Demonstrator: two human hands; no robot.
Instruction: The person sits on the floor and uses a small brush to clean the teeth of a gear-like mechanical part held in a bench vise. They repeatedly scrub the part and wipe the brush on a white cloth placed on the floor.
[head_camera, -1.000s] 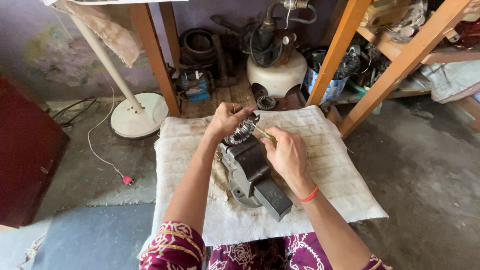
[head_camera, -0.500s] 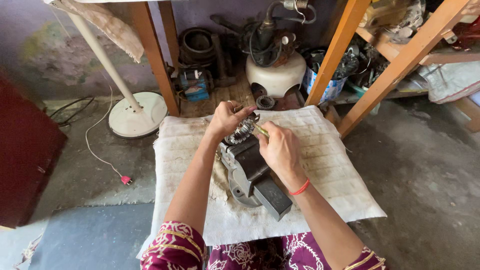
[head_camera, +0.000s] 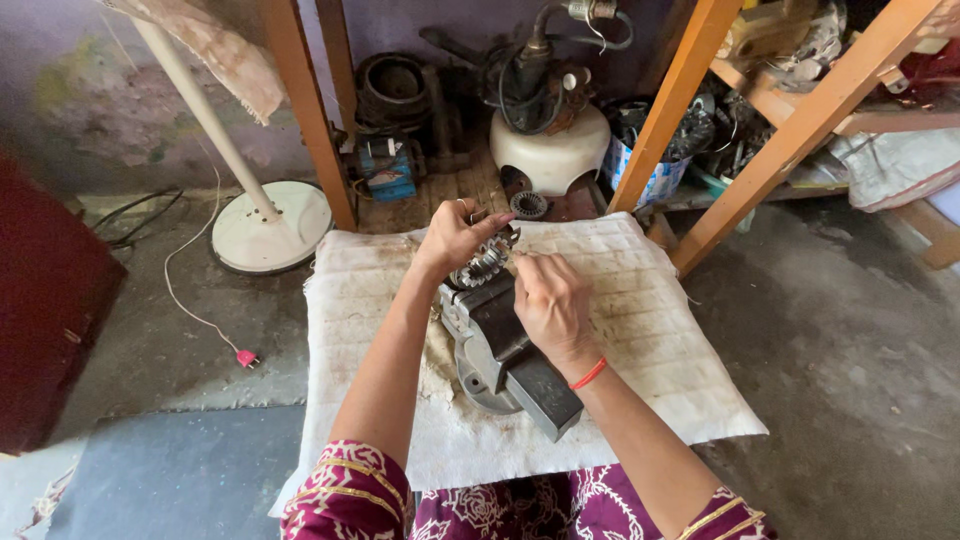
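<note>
We observe both hands working at the far end of a grey motor housing (head_camera: 500, 350) that lies on a stained white cloth (head_camera: 640, 330) spread over the floor, near the middle of the cloth. The left hand (head_camera: 455, 235) is curled over the toothed stator ring (head_camera: 485, 265) at the housing's far end, fingers closed on its rim. The right hand (head_camera: 550, 300) rests on the dark upper part of the housing, its thumb and forefinger pressed together on something thin at the ring; we cannot tell what.

The cloth's far edge runs just beside the wooden shelf legs (head_camera: 670, 110). A loose small gear (head_camera: 528, 205) lies just beyond that edge. To the right of the housing the cloth is bare up to its right edge, and grey concrete floor (head_camera: 850, 380) follows. To the left, bare cloth, then floor with a white cord and pink plug (head_camera: 246, 357), and a white fan base (head_camera: 270, 225) well apart. A white pump body (head_camera: 555, 150) stands under the shelf.
</note>
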